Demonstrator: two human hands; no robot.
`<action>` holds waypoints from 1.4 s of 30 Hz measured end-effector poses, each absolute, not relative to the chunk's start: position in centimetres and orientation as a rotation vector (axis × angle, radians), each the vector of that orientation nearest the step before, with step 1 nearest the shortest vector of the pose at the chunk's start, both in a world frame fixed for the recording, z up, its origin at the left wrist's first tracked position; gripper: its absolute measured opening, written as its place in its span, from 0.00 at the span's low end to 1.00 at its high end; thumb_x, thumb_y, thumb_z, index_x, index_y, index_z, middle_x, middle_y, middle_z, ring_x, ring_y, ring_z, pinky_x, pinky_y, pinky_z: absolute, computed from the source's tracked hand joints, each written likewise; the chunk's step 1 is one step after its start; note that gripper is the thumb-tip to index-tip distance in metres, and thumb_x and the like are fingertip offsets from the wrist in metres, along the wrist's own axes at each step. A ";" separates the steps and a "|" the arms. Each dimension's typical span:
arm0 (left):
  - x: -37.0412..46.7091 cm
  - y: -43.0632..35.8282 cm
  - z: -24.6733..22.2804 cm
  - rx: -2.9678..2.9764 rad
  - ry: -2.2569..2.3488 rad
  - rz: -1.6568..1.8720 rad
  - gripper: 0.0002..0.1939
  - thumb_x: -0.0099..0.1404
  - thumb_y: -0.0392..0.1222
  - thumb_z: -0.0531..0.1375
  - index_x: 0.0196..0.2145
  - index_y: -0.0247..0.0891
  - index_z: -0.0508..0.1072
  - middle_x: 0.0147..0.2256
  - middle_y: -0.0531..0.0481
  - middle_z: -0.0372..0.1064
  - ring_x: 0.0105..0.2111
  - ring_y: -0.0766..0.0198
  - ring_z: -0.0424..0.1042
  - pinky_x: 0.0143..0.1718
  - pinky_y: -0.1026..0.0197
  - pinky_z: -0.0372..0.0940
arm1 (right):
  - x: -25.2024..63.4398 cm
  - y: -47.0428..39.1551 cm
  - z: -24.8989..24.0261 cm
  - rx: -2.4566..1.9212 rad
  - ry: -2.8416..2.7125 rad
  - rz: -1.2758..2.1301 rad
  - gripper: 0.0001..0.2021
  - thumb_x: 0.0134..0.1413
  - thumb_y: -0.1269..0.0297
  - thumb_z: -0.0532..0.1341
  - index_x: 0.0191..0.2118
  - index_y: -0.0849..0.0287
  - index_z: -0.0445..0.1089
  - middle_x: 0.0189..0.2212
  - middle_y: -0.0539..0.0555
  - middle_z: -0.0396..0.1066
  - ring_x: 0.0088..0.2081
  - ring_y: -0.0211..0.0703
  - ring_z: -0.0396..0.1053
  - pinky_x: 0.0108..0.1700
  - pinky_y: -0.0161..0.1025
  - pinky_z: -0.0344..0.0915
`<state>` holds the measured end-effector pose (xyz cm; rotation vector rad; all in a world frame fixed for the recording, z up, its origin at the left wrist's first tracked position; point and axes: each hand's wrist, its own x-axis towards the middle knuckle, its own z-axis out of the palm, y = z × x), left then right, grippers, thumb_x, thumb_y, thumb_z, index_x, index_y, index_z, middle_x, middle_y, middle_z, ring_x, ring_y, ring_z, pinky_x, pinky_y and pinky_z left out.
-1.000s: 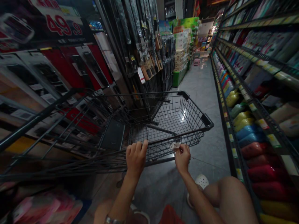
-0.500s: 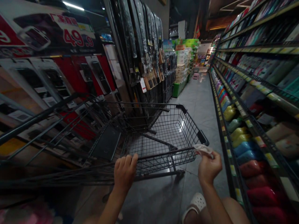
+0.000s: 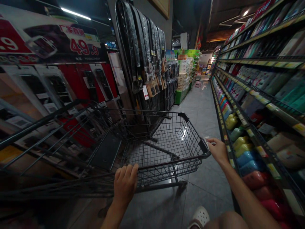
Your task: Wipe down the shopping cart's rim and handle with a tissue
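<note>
A dark wire shopping cart (image 3: 162,152) stands across the aisle in front of me. My left hand (image 3: 125,180) is wrapped over the near top rail of its basket. At the cart's front right corner, my right hand (image 3: 217,149) is closed around a white cloth or tissue (image 3: 206,142), mostly hidden by the fingers. The cloth is against or right beside the black plastic corner piece (image 3: 203,145); whether it is pressed on it I cannot tell. Inside the basket, the wire floor and a dark flat panel (image 3: 108,151) show.
Shelves of folded towels (image 3: 250,156) and packed goods line the right side. On the left hang belts (image 3: 143,41) and packaged items (image 3: 57,82) below a price sign (image 3: 83,46). Stacked boxes (image 3: 186,70) stand farther down the tiled aisle (image 3: 201,101). My white clog (image 3: 201,216) is below.
My right hand has moved up and slightly right, from the near side of the corner to its outer front side, with the cloth. My left hand stays on the rail.
</note>
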<state>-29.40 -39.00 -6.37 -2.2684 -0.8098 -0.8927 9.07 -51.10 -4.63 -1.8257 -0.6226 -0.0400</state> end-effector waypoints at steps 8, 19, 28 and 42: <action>-29.6 -39.3 -6.8 -2.305 -0.891 -0.836 0.14 0.57 0.30 0.56 0.41 0.39 0.72 0.29 0.50 0.67 0.31 0.60 0.64 0.39 0.56 0.57 | 8.9 -53.0 -4.4 -1.743 -0.857 0.050 0.14 0.39 0.55 0.59 0.28 0.58 0.78 0.28 0.55 0.74 0.24 0.40 0.68 0.24 0.37 0.64; -28.7 -39.6 -6.6 -2.304 -0.952 -0.874 0.14 0.55 0.29 0.56 0.39 0.39 0.72 0.27 0.51 0.66 0.31 0.58 0.63 0.39 0.55 0.56 | 7.6 -53.5 -3.1 -1.898 -1.076 -0.111 0.15 0.43 0.50 0.60 0.29 0.57 0.74 0.28 0.55 0.72 0.28 0.46 0.70 0.31 0.42 0.66; -28.7 -39.8 -6.3 -2.299 -0.940 -0.892 0.14 0.55 0.29 0.56 0.38 0.39 0.72 0.27 0.51 0.67 0.30 0.59 0.62 0.38 0.55 0.55 | 2.2 -51.7 -2.7 -1.926 -1.186 -0.061 0.08 0.41 0.62 0.59 0.19 0.55 0.71 0.19 0.53 0.68 0.23 0.44 0.66 0.28 0.40 0.63; -28.1 -39.7 -6.2 -2.232 -0.903 -1.000 0.08 0.62 0.31 0.52 0.34 0.37 0.71 0.25 0.51 0.63 0.28 0.60 0.58 0.36 0.56 0.53 | -17.2 -46.2 -3.3 -1.540 -1.540 -0.032 0.16 0.61 0.76 0.48 0.46 0.61 0.71 0.40 0.59 0.74 0.41 0.43 0.74 0.43 0.40 0.73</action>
